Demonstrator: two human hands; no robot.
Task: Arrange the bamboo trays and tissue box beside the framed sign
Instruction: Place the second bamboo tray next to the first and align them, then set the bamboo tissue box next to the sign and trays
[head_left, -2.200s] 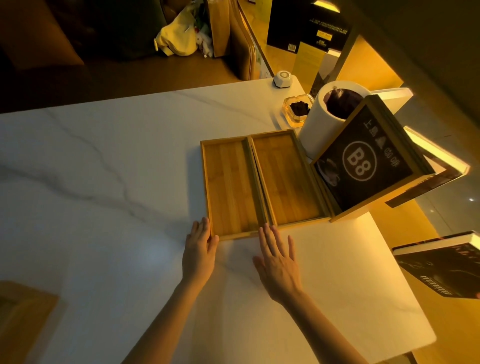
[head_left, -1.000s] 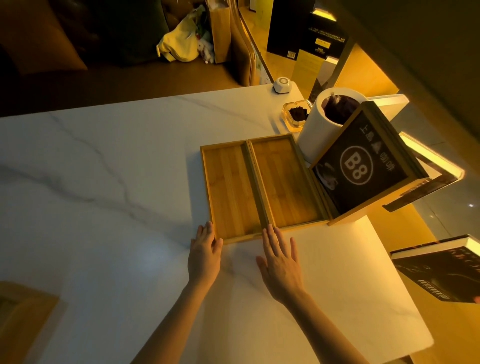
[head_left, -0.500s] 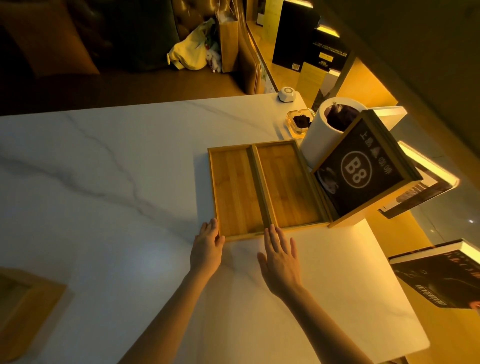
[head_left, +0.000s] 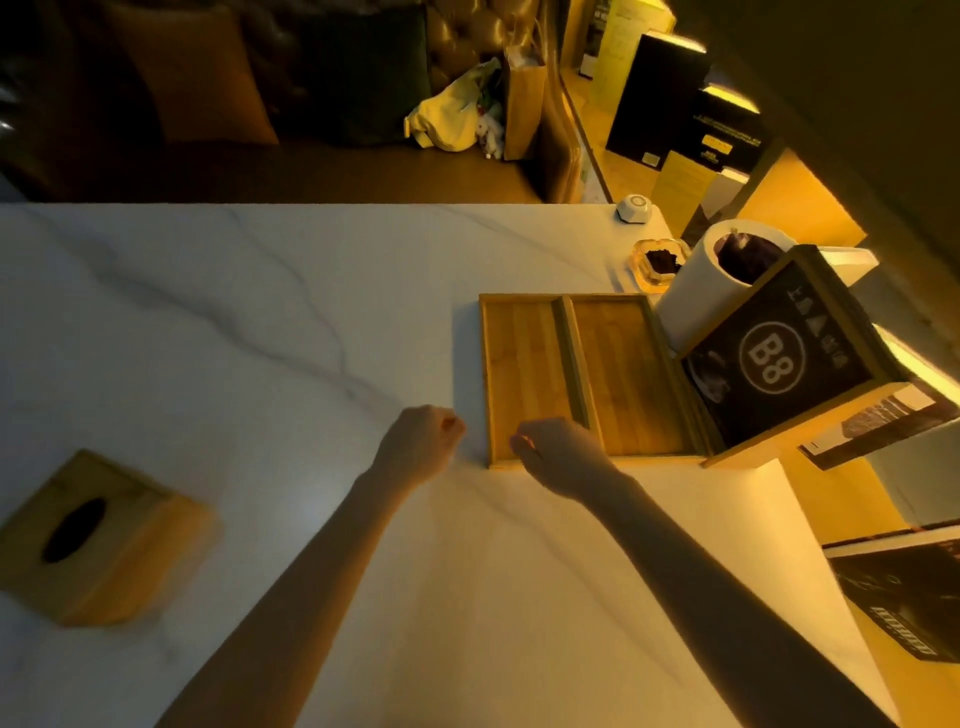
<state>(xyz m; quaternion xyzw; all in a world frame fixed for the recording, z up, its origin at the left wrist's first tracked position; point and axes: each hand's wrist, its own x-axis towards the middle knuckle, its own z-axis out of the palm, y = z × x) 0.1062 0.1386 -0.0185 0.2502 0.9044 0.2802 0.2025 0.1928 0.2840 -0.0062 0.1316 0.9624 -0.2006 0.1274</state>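
Note:
Two bamboo trays lie side by side on the white marble table (head_left: 260, 338): the left tray (head_left: 522, 364) and the right tray (head_left: 626, 369), which touches the framed sign (head_left: 779, 364), black with "B8" on it. A bamboo tissue box (head_left: 98, 535) with a dark oval slot sits far left, apart from the trays. My left hand (head_left: 421, 441) hovers curled just left of the left tray's near corner, holding nothing. My right hand (head_left: 561, 452) is curled over the near edge of the left tray, and its fingers hold nothing.
Behind the sign stands a white cylinder (head_left: 701, 291) with dark contents. A small glass dish (head_left: 657, 260) and a white puck-shaped device (head_left: 635, 208) sit at the table's far right corner. A dark book (head_left: 904, 597) lies off the table's right edge.
Both hands lifted from flat against the trays' near edge and curled into loose fists. The view swung left, bringing the tissue box into sight. The trays have not moved.

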